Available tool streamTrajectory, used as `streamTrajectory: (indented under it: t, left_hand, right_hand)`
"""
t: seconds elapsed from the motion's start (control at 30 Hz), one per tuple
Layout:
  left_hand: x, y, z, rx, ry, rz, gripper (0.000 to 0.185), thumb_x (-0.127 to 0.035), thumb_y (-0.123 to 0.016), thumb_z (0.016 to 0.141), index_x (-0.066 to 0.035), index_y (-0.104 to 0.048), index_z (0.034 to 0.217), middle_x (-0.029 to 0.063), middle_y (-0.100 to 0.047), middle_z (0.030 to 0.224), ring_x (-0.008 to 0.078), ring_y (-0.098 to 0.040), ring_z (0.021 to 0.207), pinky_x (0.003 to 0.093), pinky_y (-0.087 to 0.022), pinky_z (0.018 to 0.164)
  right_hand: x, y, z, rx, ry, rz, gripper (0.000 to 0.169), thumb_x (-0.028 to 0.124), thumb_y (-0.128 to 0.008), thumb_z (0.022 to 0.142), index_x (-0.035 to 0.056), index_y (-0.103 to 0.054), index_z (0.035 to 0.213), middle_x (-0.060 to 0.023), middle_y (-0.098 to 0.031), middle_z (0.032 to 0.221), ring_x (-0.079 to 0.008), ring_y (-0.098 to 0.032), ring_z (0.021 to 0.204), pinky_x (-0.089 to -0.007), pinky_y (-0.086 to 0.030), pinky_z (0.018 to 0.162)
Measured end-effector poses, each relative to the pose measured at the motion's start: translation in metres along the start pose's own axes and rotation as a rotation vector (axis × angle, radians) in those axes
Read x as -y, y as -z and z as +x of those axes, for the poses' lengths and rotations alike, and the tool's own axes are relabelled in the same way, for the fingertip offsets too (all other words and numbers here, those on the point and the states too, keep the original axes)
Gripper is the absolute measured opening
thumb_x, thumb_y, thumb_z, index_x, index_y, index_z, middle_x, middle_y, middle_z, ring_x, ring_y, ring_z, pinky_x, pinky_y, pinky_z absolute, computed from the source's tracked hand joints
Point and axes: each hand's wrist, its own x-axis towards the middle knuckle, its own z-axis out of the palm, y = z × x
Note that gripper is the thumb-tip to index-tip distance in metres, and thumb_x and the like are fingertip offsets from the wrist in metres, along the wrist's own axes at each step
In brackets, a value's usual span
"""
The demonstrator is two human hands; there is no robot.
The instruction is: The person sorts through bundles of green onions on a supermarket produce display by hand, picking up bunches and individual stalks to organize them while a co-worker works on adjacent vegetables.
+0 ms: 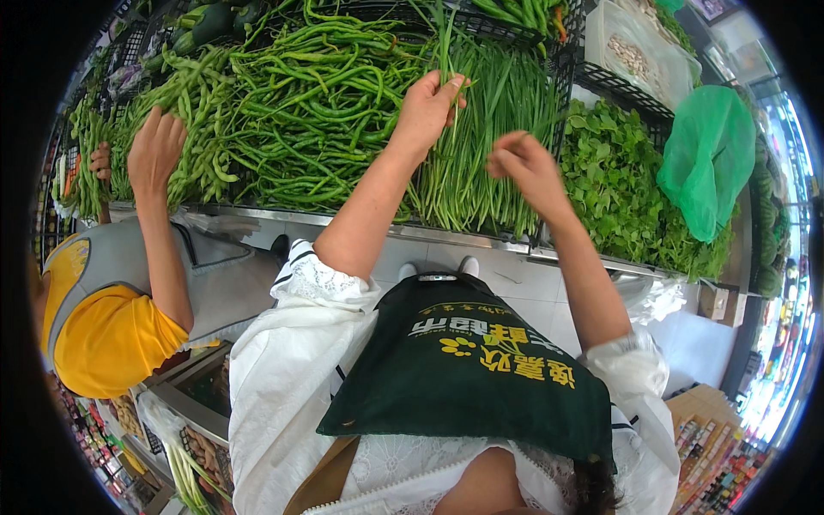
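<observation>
My left hand (428, 111) pinches a few long, thin green chive stalks (445, 42), held upright above the display. Beneath and beside it lies a thick bed of garlic chives (492, 129), their pale ends pointing towards me. Over the right part of the chives hovers my right hand (524, 166), blurred, with its fingers curled inward; whether anything thin is between them cannot be told. Long green chili peppers (322, 109) are heaped just left of the chives. A dark green apron (476, 347) with printed writing covers my front.
Leafy greens (605, 167) fill the right section, with a green plastic bag (708, 161) over them. A co-worker in a yellow sleeve (119, 341) reaches over the green bean pods (199, 122) at left. A metal rail (450, 237) edges the display. A white bin (634, 55) stands at back right.
</observation>
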Motion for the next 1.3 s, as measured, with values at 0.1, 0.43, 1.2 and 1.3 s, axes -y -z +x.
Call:
streamTrajectory:
  t: [0.1, 0.43, 1.2, 1.3]
  left_hand:
    - [0.030, -0.006, 0.005, -0.060, 0.017, 0.245, 0.026, -0.020, -0.054, 0.095, -0.003, -0.054, 0.115, 0.0031, -0.060, 0.080, 0.0099, -0.055, 0.069, 0.0252, -0.046, 0.059]
    - [0.046, -0.017, -0.052, -0.193, -0.732, 0.942, 0.025, -0.005, -0.056, 0.081, -0.004, -0.058, 0.106, 0.0121, -0.060, 0.095, 0.0324, -0.058, 0.090, 0.0415, -0.050, 0.073]
    - [0.075, 0.009, -0.070, 0.265, -0.812, 1.400, 0.019, -0.008, -0.056, 0.077, -0.009, -0.066, 0.092, 0.0101, -0.058, 0.108, 0.0293, -0.050, 0.115, 0.0413, -0.042, 0.098]
    - [0.071, -0.004, -0.079, 0.203, -0.432, 0.972, 0.019, -0.011, -0.054, 0.086, -0.009, -0.062, 0.103, 0.0123, -0.056, 0.115, 0.0280, -0.054, 0.109, 0.0395, -0.048, 0.088]
  right_hand:
    - [-0.044, -0.007, 0.045, 0.101, 0.260, -0.824, 0.013, 0.006, -0.054, 0.087, -0.0009, -0.053, 0.097, -0.0194, -0.063, 0.083, -0.0297, -0.065, 0.079, -0.0395, -0.053, 0.072]
    - [-0.049, 0.044, 0.052, 0.232, 0.054, -1.184, 0.021, 0.020, -0.055, 0.087, 0.0019, -0.062, 0.094, -0.0237, -0.064, 0.087, -0.0411, -0.061, 0.085, -0.0492, -0.048, 0.076]
    - [-0.034, 0.038, 0.035, 0.121, -0.122, -0.989, 0.018, 0.019, -0.071, 0.076, 0.0037, -0.063, 0.080, -0.0111, -0.062, 0.072, -0.0212, -0.064, 0.075, -0.0359, -0.051, 0.070]
    - [-0.018, 0.046, 0.025, 0.097, -0.178, -0.541, 0.019, 0.017, -0.069, 0.083, 0.0028, -0.056, 0.082, -0.0046, -0.060, 0.074, -0.0115, -0.059, 0.071, -0.0287, -0.049, 0.067]
